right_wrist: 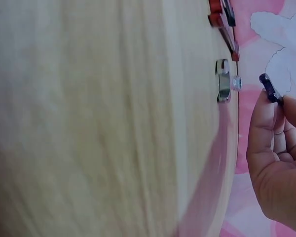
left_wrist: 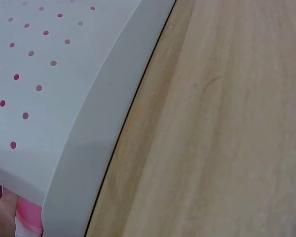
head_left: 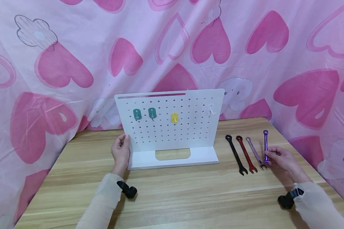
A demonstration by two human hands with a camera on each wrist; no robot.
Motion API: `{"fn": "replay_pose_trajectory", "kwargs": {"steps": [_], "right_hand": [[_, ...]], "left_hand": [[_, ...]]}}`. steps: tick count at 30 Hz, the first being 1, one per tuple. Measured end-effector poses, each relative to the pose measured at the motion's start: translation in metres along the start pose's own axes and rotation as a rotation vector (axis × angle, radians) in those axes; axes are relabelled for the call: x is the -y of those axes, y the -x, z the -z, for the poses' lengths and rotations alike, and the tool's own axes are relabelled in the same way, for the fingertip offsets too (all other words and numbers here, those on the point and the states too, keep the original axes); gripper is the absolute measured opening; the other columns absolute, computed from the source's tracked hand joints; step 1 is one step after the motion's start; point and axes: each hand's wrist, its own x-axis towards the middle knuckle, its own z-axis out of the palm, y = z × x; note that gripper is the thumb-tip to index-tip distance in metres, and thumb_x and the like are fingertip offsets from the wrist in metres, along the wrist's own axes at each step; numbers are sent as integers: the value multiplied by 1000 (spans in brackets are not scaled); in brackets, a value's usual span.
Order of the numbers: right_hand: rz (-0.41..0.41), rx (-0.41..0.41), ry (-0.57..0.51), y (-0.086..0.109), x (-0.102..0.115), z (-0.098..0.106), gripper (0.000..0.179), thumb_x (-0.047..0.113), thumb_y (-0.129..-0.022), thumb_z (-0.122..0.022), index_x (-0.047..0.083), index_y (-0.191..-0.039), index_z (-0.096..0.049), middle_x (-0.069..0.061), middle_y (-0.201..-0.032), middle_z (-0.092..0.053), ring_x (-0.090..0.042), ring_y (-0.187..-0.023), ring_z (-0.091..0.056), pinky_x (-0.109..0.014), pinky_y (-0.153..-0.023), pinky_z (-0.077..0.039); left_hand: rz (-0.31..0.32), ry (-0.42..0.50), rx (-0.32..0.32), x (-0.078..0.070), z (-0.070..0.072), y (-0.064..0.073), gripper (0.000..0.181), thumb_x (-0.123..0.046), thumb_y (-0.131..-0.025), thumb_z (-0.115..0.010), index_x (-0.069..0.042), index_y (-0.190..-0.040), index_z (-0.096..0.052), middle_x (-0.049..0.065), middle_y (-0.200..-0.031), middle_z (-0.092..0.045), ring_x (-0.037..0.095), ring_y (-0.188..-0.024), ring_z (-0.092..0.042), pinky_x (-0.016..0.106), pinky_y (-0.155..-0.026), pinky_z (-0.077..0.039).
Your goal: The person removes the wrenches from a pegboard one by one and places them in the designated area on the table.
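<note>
Between thumb and fingers my right hand (head_left: pixel 285 160) pinches a purple combination wrench (head_left: pixel 265 143) by its lower part. In the right wrist view one end of that wrench (right_wrist: pixel 269 88) pokes out above the fingertips. My left hand (head_left: pixel 121 152) holds the left edge of a white pegboard (head_left: pixel 149 133), which stands upright on its base. Just left of the purple wrench lie a silver wrench (head_left: pixel 253 151), a red wrench (head_left: pixel 246 154) and a black wrench (head_left: pixel 235 154), roughly side by side, open ends toward me.
Two green hooks (head_left: pixel 137 114), a yellow hook (head_left: pixel 174 118) and a clear hook (head_left: pixel 211 109) are on the pegboard's face. Everything stands on a wooden table (head_left: pixel 177 194). A pink heart-patterned curtain (head_left: pixel 166 41) hangs behind it and along its sides.
</note>
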Motion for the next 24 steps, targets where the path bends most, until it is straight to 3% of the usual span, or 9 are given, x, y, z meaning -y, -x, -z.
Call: {"fn": "replay_pose_trajectory", "kwargs": {"steps": [3, 7, 14, 24], "right_hand": [[-16, 3, 30, -2, -2, 2, 16, 15, -95, -56, 27, -84, -59, 13, -73, -58, -4, -62, -57, -20, -58, -52], [-40, -17, 146, -5, -3, 4, 6, 20, -96, -54, 18, -91, -57, 14, -74, -58, -4, -64, -57, -22, -60, -52], [-55, -7, 212, -9, -5, 8, 16, 19, -95, -54, 4, -99, -57, 12, -77, -56, -4, -68, -57, -23, -63, -53], [-85, 33, 299, -14, -8, 15, 21, 15, -97, -51, -5, -100, -55, 7, -79, -59, -5, -69, -57, -24, -64, -54]], "left_hand": [[2, -3, -2, 0, 0, 0, 32, -33, -93, -57, -7, -111, -60, -5, -98, -54, 9, -90, -46, 11, -73, -41], [3, -7, -8, 2, 0, -1, 33, -34, -93, -57, -7, -111, -60, -4, -98, -54, 9, -90, -46, 12, -74, -41], [4, -9, -14, 2, -1, -1, 34, -35, -93, -58, -7, -111, -60, -4, -97, -53, 9, -89, -45, 12, -73, -41], [6, -21, -8, 2, -1, -2, 35, -37, -93, -57, -7, -111, -60, -4, -97, -53, 9, -89, -45, 14, -74, -41]]}}
